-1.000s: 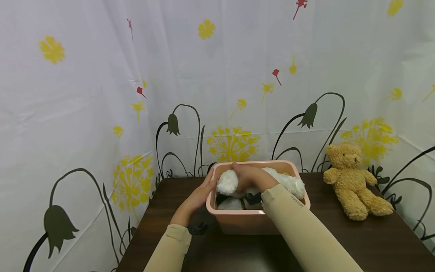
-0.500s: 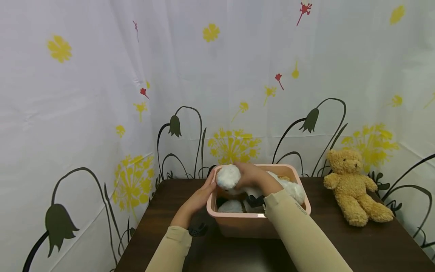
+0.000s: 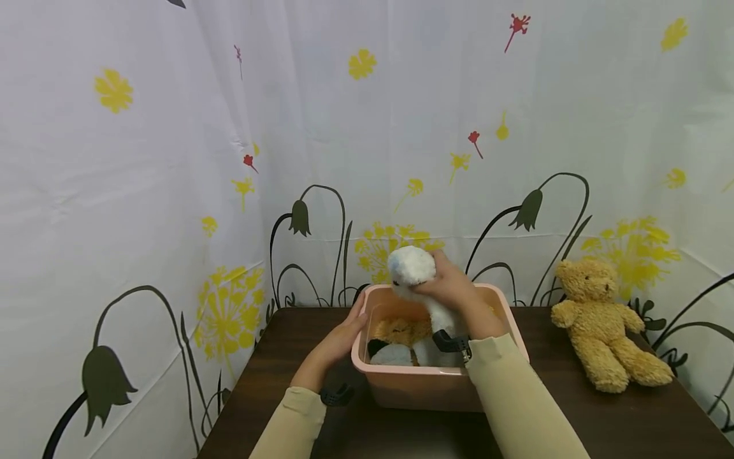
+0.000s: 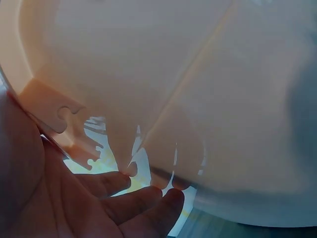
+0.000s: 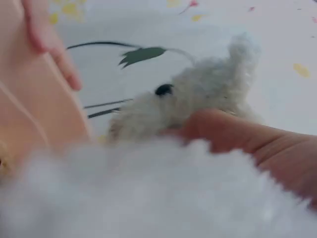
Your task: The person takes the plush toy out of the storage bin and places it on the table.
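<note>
My right hand (image 3: 455,290) grips a fluffy white stuffed animal (image 3: 411,264) at the head, raised above the rim of a pink plastic bin (image 3: 424,389). Its lower body still hangs inside the bin. In the right wrist view, the thumb presses into the plush head (image 5: 198,87), close to a black eye. My left hand (image 3: 338,338) rests against the bin's left side. Its fingers (image 4: 143,198) lie extended along the outer wall in the left wrist view. A tan stuffed toy (image 3: 398,328) with pale grey parts lies in the bin.
A tan teddy bear (image 3: 596,319) sits on the dark wooden table (image 3: 269,357), to the right of the bin. Behind the table hangs a white curtain (image 3: 309,127) printed with flowers.
My right hand has lifted the white stuffed animal up from inside the bin, uncovering the tan toy below. The left hand stays at the bin's left side.
</note>
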Tool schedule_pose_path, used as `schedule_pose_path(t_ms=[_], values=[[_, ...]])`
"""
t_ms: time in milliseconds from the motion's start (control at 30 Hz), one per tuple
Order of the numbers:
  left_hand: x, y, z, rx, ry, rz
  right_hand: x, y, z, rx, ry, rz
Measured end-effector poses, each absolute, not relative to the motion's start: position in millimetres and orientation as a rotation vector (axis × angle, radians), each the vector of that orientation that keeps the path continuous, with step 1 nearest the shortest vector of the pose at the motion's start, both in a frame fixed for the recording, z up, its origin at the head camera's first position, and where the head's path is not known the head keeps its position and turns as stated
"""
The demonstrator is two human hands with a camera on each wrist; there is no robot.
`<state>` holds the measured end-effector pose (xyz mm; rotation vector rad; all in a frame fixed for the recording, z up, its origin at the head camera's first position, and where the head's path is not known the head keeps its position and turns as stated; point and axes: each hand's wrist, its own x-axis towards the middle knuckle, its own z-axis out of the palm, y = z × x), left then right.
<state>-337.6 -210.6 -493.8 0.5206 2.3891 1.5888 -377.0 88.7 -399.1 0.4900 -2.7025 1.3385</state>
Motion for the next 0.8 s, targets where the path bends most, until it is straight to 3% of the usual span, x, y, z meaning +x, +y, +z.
schedule_pose_path(t_ms=[367,600,800], values=[[-339.6,-205.9,-487.6,0.508,2.405,1.587,-322.9,137.2,-362.9,0.311,-2.231,1.478],[-338.4,-208.3,-488.1,0.525,2.395,1.587,-262.0,169.2,-331.9,0.144,-1.901,1.610],[-339.1,-213.3,-488.2,0.527,2.387,1.613,-207.4,186.9,-306.4,0.284,-1.418,1.741]])
